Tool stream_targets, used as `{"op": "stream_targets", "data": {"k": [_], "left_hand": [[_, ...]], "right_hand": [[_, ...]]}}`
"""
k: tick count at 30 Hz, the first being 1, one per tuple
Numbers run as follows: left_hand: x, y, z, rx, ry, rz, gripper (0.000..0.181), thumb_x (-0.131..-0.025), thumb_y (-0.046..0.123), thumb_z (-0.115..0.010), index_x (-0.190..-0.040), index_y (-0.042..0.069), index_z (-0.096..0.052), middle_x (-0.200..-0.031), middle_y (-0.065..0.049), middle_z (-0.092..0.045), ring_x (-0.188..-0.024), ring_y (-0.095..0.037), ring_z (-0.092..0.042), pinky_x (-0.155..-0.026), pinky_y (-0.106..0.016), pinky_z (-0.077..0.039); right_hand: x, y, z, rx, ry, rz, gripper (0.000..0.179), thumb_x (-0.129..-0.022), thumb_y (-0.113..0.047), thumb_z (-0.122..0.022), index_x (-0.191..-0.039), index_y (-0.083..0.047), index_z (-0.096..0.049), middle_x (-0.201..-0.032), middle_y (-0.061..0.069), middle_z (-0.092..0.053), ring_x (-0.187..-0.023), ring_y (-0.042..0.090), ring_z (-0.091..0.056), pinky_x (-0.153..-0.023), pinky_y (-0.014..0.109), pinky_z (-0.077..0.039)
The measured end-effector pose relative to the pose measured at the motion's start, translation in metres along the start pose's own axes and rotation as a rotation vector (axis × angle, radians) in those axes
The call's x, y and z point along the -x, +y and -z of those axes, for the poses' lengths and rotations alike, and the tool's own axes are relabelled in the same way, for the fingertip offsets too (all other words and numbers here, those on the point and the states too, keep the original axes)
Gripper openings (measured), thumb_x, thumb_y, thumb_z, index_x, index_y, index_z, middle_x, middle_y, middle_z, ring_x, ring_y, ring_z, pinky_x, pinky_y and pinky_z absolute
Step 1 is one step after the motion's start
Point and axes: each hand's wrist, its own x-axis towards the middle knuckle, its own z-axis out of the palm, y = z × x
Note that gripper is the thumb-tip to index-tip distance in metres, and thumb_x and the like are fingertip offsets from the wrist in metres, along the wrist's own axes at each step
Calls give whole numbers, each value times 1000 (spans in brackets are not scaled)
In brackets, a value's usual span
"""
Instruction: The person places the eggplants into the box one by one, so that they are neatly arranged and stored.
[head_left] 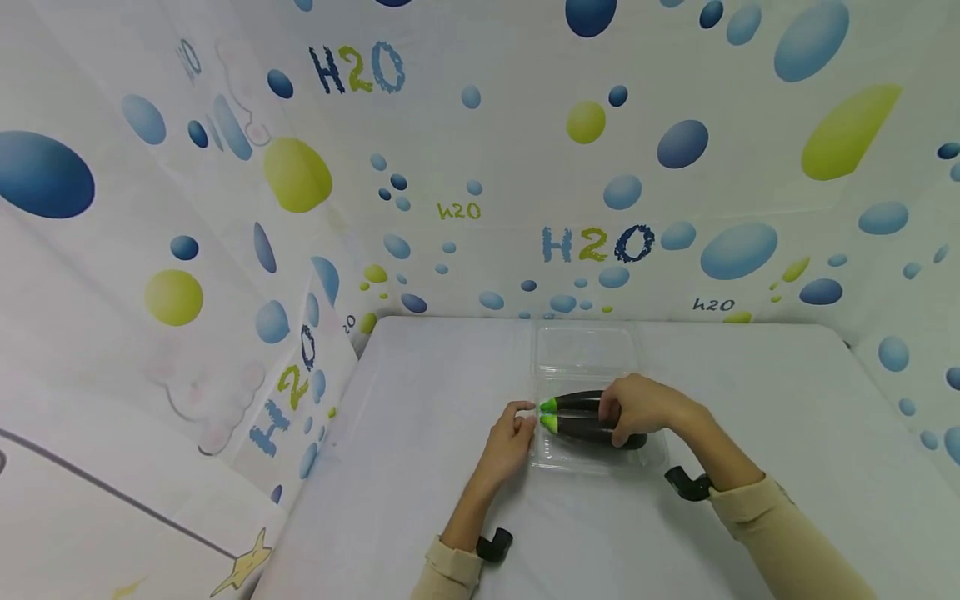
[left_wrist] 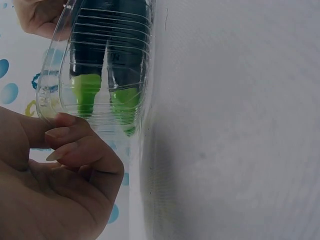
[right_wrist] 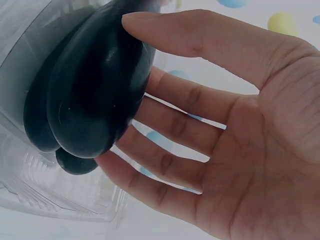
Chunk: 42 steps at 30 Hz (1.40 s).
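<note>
Dark, glossy eggplants with bright green stem ends lie in a clear plastic container (head_left: 570, 463). A front eggplant (head_left: 585, 429) and a rear eggplant (head_left: 576, 401) show in the head view, stems to the left. My right hand (head_left: 643, 403) reaches over them and grips one eggplant (right_wrist: 100, 85) between thumb and fingers. Beside it in the right wrist view are another eggplant (right_wrist: 36, 117) and a third dark rounded end (right_wrist: 75, 162). My left hand (head_left: 506, 442) pinches the container's left rim (left_wrist: 46, 95) with thumb and fingers, close to the green stems (left_wrist: 86, 90).
The container's clear lid (head_left: 585, 346) lies folded back behind it on the white-covered table (head_left: 435, 375). A white curtain (head_left: 510, 150) printed with blue and green drops hangs behind the table and along its left side.
</note>
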Motion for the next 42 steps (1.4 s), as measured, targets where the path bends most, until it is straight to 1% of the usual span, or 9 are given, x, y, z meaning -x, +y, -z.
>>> {"op": "stream_targets", "data": {"k": [8,16,20,26,32,42], "left_hand": [[0,1,0,-4,-2,-6,32,-109,19,-52,-137,3,-56,-71,6,-52,-61,-7,-45,-58,-25,-38],[0,3,0,0,-5,0,33,-109,19,-52,-137,2,-56,-70,5,-52,-60,-8,-45,-57,-24,-37],[1,3,-1,3,-7,4,34,-110,20,-52,-138,2,-56,-71,5,-52,-61,-8,-45,-56,-24,-37],[0,2,0,-2,-2,1,33,-109,19,-52,-137,2,-56,-70,6,-51,-60,-7,-44,-55,-24,-36],[0,2,1,-5,0,0,32,-109,18,-52,-137,3,-56,-70,5,-51,-60,-7,-44,-56,-24,-36],[0,3,0,-1,5,-1,33,-108,19,-54,-137,4,-56,-69,5,-48,-59,-7,-42,-55,-24,-35]], "right_hand": [[0,-4,-4,28,-37,-27,32,-67,-10,-94,-94,-8,-76,-88,1,-71,-79,14,-61,-73,38,-54],[-3,-7,-13,106,0,-34,34,-65,-10,-96,-92,-6,-76,-84,-1,-68,-78,15,-60,-72,38,-55],[-4,-11,-18,151,12,-44,35,-63,-12,-99,-89,-7,-75,-81,-4,-65,-77,15,-59,-71,38,-55],[-9,-16,-24,222,29,-57,38,-60,-13,-100,-83,-9,-70,-79,-3,-61,-76,17,-56,-67,38,-53],[-12,-19,-29,253,29,-56,39,-60,-7,-99,-78,-10,-64,-76,-2,-60,-72,17,-56,-64,37,-52],[-11,-20,-32,262,23,-75,40,-62,-7,-99,-73,-14,-61,-74,-3,-58,-71,17,-56,-64,38,-52]]}}
